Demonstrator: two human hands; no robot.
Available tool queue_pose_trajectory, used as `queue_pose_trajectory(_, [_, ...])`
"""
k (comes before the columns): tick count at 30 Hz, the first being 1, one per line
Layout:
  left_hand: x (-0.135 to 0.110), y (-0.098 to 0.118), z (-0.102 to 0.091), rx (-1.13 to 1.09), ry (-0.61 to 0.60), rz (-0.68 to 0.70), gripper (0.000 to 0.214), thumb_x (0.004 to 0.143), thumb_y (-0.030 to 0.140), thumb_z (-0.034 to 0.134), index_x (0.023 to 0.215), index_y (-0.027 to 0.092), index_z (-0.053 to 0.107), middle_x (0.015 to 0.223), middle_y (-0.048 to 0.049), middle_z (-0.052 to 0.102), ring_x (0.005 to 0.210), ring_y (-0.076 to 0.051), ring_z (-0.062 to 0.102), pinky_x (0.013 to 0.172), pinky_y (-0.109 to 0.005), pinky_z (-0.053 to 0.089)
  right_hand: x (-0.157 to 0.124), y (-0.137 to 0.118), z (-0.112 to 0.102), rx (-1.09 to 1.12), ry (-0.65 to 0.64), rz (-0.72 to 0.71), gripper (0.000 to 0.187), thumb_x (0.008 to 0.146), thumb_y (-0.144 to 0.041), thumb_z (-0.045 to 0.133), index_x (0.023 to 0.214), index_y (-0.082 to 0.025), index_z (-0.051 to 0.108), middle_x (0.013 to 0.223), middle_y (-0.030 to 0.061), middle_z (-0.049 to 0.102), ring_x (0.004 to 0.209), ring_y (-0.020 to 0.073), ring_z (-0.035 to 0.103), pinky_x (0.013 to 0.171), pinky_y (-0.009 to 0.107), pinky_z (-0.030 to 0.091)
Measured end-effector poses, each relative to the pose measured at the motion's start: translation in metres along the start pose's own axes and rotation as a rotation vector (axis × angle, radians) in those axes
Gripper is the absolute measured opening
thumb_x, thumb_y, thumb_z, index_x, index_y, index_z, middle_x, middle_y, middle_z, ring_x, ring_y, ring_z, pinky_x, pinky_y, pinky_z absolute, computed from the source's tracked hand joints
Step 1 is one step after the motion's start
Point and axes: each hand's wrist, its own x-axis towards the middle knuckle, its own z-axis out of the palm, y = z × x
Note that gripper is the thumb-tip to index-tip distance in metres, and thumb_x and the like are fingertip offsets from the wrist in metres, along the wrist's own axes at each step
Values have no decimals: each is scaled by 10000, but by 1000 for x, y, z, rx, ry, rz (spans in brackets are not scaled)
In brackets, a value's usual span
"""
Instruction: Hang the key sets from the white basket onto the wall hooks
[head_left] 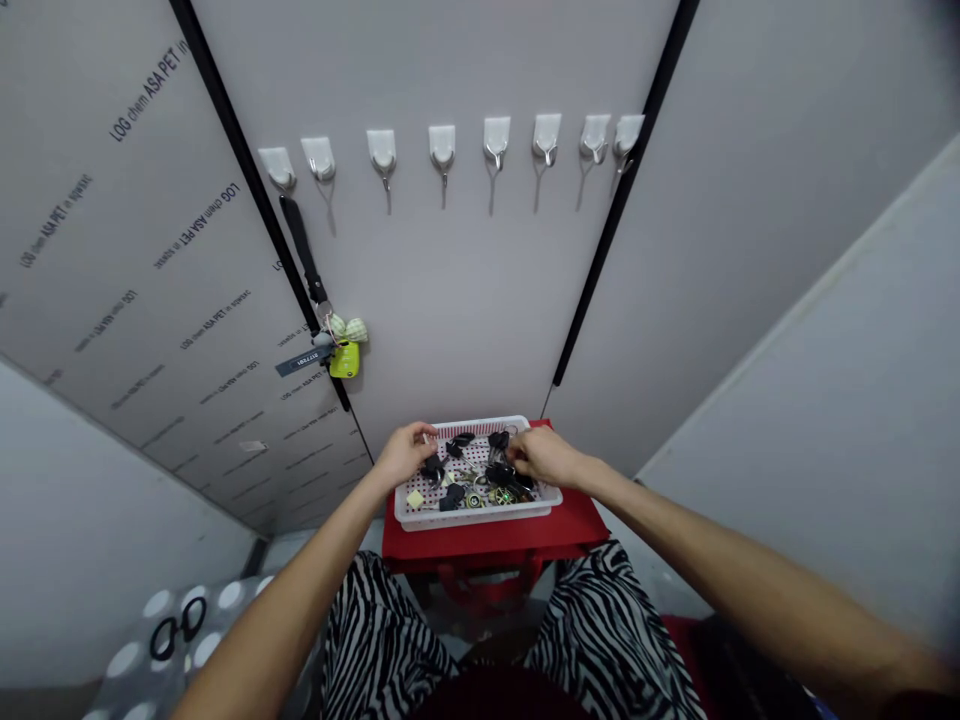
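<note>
A white perforated plastic basket (442,519) holds several keys with black heads and assorted keychains (474,499). At the basket's back left corner, my left hand (405,455) is closed on the rim, its fingertips close to a black-headed key (433,467). My right hand (546,456) reaches over the right side with bent fingers closed among a bunch of dark keys (498,455); the fingertips are partly hidden. Ahead, a row of white adhesive hooks (442,143) is fixed to the wall. A black strap (301,245) with a yellow-green key fob (345,360) hangs below the leftmost hook.
Under the basket is a red fabric bag (480,541), between my knees in zebra-striped trousers (386,625). Scissors with black handles (178,628) lie on a dotted cover at the lower left. Grey panels with black strips (600,255) stand in front, and walls rise on both sides.
</note>
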Motion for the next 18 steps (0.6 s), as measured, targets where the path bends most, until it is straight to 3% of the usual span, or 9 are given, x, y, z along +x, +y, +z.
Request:
queue_pose_trajectory(5, [-7, 2, 13, 373, -34, 134, 177, 562, 114, 460, 714, 153, 541, 648, -2, 537, 611, -102, 475, 587, -205, 351, -10, -15, 9, -151, -130, 23, 257, 587, -383, 472, 583, -156, 592, 608, 92, 586, 640, 190, 514, 637, 303, 302])
queue_pose_trajectory(8, [-15, 9, 33, 585, -171, 236, 232, 579, 155, 460, 798, 168, 535, 753, -21, 548, 702, -128, 478, 646, -227, 354, -9, -19, 11, -138, -114, 4, 294, 606, -406, 445, 713, -172, 588, 709, 89, 587, 755, 215, 490, 674, 332, 281])
queue_pose_trajectory(11, [-19, 14, 51, 754, -203, 332, 401, 559, 204, 498, 957, 180, 460, 905, -49, 517, 839, -169, 446, 715, -258, 341, -5, -14, 4, -11, -109, -70, 262, 657, -346, 398, 854, -243, 536, 784, 26, 581, 796, 176, 474, 690, 309, 276])
queue_pose_trajectory(13, [-19, 14, 57, 866, -179, 312, 400, 564, 224, 490, 961, 194, 453, 921, -59, 512, 866, -198, 437, 725, -296, 336, -4, -7, -3, -19, -103, -65, 238, 658, -281, 402, 856, -254, 532, 797, 12, 576, 788, 164, 468, 704, 310, 270])
queue_pose_trajectory(16, [-17, 15, 57, 992, -156, 228, 299, 584, 228, 452, 879, 206, 492, 859, -60, 538, 829, -219, 458, 700, -339, 336, -4, 3, -7, -224, -75, 7, 202, 599, -230, 467, 774, -211, 568, 781, 54, 570, 823, 212, 432, 740, 387, 227])
queue_pose_trajectory(18, [-16, 16, 54, 1035, -152, 212, 270, 587, 214, 434, 849, 203, 500, 838, -60, 546, 815, -216, 466, 695, -341, 333, -5, 5, -4, -353, -58, -30, 198, 580, -216, 492, 759, -197, 575, 782, 78, 560, 855, 238, 400, 768, 441, 170])
